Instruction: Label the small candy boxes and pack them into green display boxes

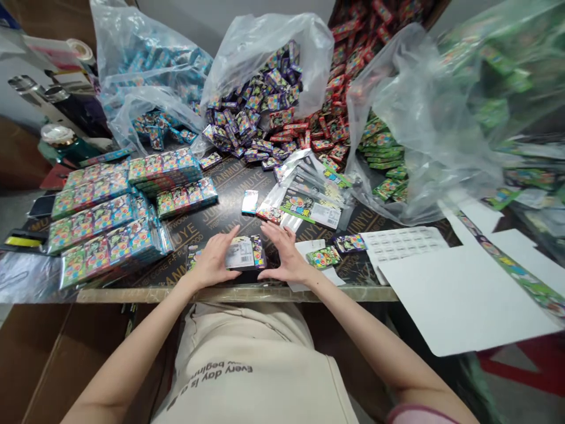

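A clear packet of small colourful boxes with a white barcode label [241, 252] lies on the dark table [220, 194] near its front edge. My left hand [213, 261] presses against the packet's left end, fingers curved around it. My right hand [285, 255] holds the right end, fingers stretched over the top. Just beyond lie a small blue box [249, 201], a red box [269, 213] and a heap of empty clear sleeves with printed cards [309, 197]. A green box [323, 257] and a purple box [350, 242] lie to the right.
Stacks of filled packets [110, 215] stand at the left. Plastic bags of blue [150, 82], purple [260, 100], red [348, 76] and green boxes [384, 153] fill the back. A label sheet [404, 242] and white boards [463, 294] lie right.
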`<state>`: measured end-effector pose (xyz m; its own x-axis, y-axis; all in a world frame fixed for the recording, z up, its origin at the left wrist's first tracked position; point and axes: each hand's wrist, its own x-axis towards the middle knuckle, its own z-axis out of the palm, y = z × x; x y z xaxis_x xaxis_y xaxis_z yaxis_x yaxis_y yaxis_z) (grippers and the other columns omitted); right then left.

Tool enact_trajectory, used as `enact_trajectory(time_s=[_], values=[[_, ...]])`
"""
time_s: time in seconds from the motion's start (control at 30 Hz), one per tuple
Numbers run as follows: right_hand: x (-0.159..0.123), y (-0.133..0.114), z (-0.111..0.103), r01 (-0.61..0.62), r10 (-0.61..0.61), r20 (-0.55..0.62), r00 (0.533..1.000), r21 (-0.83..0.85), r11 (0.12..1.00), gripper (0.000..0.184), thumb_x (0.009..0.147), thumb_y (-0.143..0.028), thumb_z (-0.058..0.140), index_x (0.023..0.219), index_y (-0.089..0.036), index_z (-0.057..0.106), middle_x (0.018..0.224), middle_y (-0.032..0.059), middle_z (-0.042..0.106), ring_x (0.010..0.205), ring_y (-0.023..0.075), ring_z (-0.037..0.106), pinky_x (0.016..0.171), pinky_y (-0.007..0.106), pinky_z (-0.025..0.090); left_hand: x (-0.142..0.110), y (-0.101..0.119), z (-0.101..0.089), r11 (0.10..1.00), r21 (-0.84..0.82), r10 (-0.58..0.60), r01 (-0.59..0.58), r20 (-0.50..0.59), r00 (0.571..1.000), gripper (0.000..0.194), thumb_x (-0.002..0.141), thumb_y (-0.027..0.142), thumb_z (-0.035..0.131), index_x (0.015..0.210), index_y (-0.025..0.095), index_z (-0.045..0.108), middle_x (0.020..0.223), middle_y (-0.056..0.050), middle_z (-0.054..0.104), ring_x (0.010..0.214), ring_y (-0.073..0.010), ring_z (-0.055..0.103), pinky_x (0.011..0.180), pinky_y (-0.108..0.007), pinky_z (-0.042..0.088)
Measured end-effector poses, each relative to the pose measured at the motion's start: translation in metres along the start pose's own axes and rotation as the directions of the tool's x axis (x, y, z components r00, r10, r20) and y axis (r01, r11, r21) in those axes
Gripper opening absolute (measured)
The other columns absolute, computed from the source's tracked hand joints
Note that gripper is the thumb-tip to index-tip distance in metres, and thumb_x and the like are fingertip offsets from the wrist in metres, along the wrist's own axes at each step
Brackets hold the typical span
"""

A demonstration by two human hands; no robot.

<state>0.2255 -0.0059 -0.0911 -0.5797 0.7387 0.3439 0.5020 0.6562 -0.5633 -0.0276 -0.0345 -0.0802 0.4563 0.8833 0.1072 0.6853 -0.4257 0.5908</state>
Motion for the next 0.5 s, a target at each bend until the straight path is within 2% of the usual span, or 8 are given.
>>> enact_trajectory(time_s=[0.07,0.1,0.17,0.2,0.27,0.33,0.4,0.5], values=[[-0.001,-0.007,0.002,-0.091,0.092,-0.116,0.989,0.012,0.996,0.087,0.078,-0.058,0.063,0.147,-0.023,0.025,0.126,0.0128,0.059,0.124,0.0306,0.048,0.108,0.052,0.021,0.002,0.000,0.000,0.998,-0.022,-0.052,0.051,-0.044,0.998,0.110,0.066,0.029,0.075,0.151,0.025,0.006,0.128,-0.011,0.050,0.114,-0.0280,0.049,0.101,-0.045,0.039],[-0.001,-0.012,0.003,-0.113,0.117,-0.122,0.986,0.039,0.993,0.079,0.084,-0.054,0.058,0.148,-0.023,0.024,0.118,0.0101,0.064,0.120,0.0282,0.051,0.108,0.051,0.021,0.004,0.000,0.000,0.997,-0.028,-0.067,0.066,-0.056,0.996,0.111,0.066,0.030,0.076,0.152,0.025,0.005,0.128,-0.011,0.051,0.113,-0.0278,0.050,0.100,-0.045,0.040],[0.001,-0.019,0.004,-0.072,0.074,-0.025,0.997,0.086,0.994,0.064,0.092,-0.045,0.049,0.148,-0.025,0.024,0.110,0.0063,0.069,0.116,0.0245,0.053,0.108,0.050,0.022,0.008,0.000,0.000,0.997,-0.029,-0.077,0.075,-0.065,0.995,0.111,0.066,0.031,0.075,0.152,0.025,0.005,0.126,-0.010,0.052,0.112,-0.0276,0.051,0.099,-0.045,0.040],[0.005,-0.018,0.003,-0.033,0.031,0.028,0.999,0.092,0.995,0.060,0.093,-0.042,0.047,0.147,-0.026,0.026,0.114,0.0059,0.068,0.117,0.0237,0.053,0.108,0.049,0.022,0.011,-0.001,0.000,0.997,-0.025,-0.080,0.078,-0.069,0.994,0.111,0.066,0.031,0.075,0.152,0.025,0.005,0.125,-0.010,0.052,0.112,-0.0277,0.051,0.098,-0.044,0.041],[0.019,-0.004,-0.004,-0.028,0.028,0.004,1.000,0.038,0.999,0.054,0.093,-0.042,0.048,0.143,-0.027,0.035,0.124,0.0071,0.064,0.116,0.0242,0.053,0.107,0.048,0.024,0.014,-0.004,0.001,0.996,-0.001,-0.091,0.091,-0.072,0.993,0.109,0.067,0.031,0.075,0.152,0.025,0.007,0.124,-0.011,0.052,0.111,-0.0282,0.051,0.097,-0.045,0.041],[0.042,0.031,-0.019,-0.160,0.145,-0.188,0.971,-0.067,0.985,0.047,0.092,-0.041,0.049,0.136,-0.025,0.047,0.126,0.0092,0.062,0.114,0.0262,0.053,0.103,0.048,0.028,0.015,-0.009,0.005,0.994,0.042,-0.096,0.099,-0.057,0.994,0.106,0.068,0.030,0.073,0.151,0.025,0.009,0.125,-0.011,0.052,0.112,-0.0291,0.050,0.098,-0.045,0.041],[0.070,0.084,-0.043,-0.334,0.262,-0.365,0.893,-0.148,0.931,0.042,0.091,-0.039,0.049,0.128,-0.020,0.055,0.122,0.0120,0.063,0.114,0.0288,0.052,0.101,0.047,0.032,0.014,-0.016,0.010,0.992,0.096,-0.084,0.085,-0.022,0.996,0.102,0.069,0.029,0.072,0.151,0.024,0.011,0.126,-0.012,0.051,0.114,-0.0299,0.049,0.098,-0.046,0.040],[0.109,0.170,-0.085,-0.558,0.440,-0.426,0.790,-0.204,0.804,0.040,0.089,-0.032,0.050,0.123,-0.012,0.058,0.127,0.0182,0.059,0.118,0.0297,0.050,0.101,0.044,0.035,0.010,-0.025,0.018,0.987,0.154,-0.053,0.052,0.002,0.999,0.097,0.071,0.030,0.069,0.151,0.023,0.014,0.128,-0.013,0.050,0.115,-0.0304,0.047,0.100,-0.048,0.038]])
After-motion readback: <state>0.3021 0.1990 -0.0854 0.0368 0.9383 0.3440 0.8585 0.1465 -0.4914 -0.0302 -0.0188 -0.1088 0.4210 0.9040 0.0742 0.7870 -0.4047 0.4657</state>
